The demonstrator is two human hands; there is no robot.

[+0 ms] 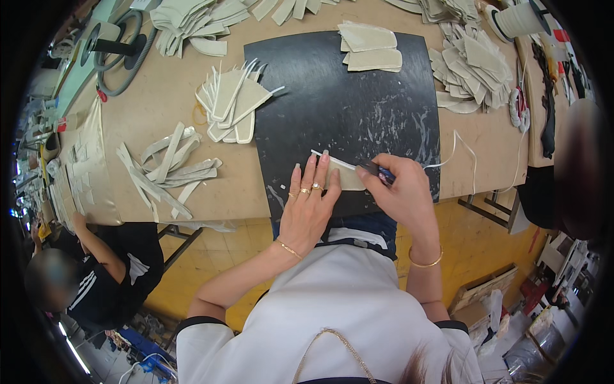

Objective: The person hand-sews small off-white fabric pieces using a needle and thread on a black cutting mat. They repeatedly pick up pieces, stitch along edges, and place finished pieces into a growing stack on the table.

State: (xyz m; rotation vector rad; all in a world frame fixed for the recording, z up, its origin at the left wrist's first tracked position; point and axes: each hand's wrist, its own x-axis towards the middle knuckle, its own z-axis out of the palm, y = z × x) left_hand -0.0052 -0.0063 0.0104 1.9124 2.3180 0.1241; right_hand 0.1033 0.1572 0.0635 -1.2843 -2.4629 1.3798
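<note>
Your open left hand [307, 205] presses the pale piece [351, 181]. Your right hand [404, 190] grips a dark tool [368, 168], maybe a cutter; guide the far white strip [343, 163] straight.

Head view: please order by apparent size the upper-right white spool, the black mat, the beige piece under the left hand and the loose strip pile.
1. Black mat
2. Loose strip pile
3. White spool and beige piece, unranked: they look similar, and the left hand covers part of the piece.
</note>
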